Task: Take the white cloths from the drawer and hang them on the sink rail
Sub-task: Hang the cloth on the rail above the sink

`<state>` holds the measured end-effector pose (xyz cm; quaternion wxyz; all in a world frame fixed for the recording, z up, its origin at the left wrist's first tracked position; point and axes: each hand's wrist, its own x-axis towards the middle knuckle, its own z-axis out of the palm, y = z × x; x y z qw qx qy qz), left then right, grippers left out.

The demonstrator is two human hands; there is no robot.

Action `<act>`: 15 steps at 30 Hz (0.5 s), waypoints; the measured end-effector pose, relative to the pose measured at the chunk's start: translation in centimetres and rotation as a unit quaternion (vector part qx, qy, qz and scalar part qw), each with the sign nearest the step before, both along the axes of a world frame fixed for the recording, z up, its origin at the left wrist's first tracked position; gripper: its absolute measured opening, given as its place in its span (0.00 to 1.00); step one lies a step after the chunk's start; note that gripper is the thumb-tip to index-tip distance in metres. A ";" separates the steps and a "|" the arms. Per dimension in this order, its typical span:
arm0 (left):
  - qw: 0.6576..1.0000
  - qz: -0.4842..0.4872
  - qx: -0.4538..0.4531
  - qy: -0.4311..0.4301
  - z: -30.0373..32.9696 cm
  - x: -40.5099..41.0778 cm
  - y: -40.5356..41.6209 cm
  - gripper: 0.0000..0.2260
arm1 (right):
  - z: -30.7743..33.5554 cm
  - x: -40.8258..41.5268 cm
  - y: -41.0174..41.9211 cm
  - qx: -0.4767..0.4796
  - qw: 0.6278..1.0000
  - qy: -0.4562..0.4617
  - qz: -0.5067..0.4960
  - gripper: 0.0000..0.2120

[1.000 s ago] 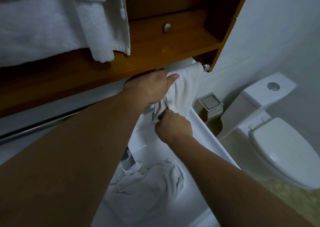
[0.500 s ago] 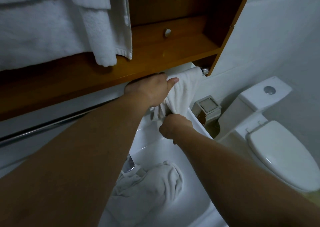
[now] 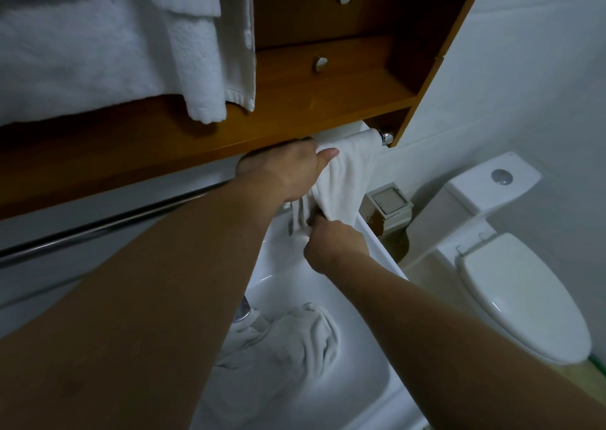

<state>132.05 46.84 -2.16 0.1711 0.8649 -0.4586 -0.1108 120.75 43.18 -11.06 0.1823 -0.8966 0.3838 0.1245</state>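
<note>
Nearby, a toilet (image 3: pixel 521 295) flanks the sink (image 3: pixel 370 377); towels (image 3: pixel 98 42) overhang the shelf (image 3: pixel 295 118).

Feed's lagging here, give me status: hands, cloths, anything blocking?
Both hands on hung cloth: left hand up at the rail, right hand pinching its lower edge. Second cloth still in sink. Nothing blocking.

White ribbed cloth (image 3: pixel 349 170) on a chrome rail (image 3: pixel 386 138); a second white cloth (image 3: pixel 288 341) in the white sink (image 3: pixel 377 383). White terry towels (image 3: pixel 98 46) above. Orange-brown wooden shelf (image 3: pixel 295 115) with silver knobs (image 3: pixel 320 63). White toilet (image 3: pixel 521 292).
</note>
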 end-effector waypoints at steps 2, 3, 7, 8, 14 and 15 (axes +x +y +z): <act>1.000 -0.002 0.005 -0.013 0.0 -0.1 0.1 0.23 | 0.3 0.5 -0.7 0.032 0.998 0.041 -0.036 0.19; 0.999 -0.009 0.024 -0.047 0.0 0.0 0.1 0.22 | 0.5 0.6 -0.9 0.054 0.995 0.059 -0.056 0.19; 0.992 -0.009 0.039 -0.116 -0.1 0.1 0.1 0.20 | 0.7 0.4 -0.6 0.037 0.997 0.053 -0.045 0.13; 0.994 -0.016 0.045 -0.099 -0.1 0.1 0.1 0.21 | 0.7 0.3 -0.4 0.032 0.998 0.041 -0.043 0.13; 0.990 -0.003 0.070 -0.124 -0.2 0.4 0.1 0.23 | -0.1 -1.2 0.4 0.009 1.000 0.012 -0.017 0.16; 0.992 -0.004 0.060 -0.108 -0.3 0.4 0.1 0.23 | -0.3 -1.7 0.5 -0.003 1.000 0.002 -0.008 0.16</act>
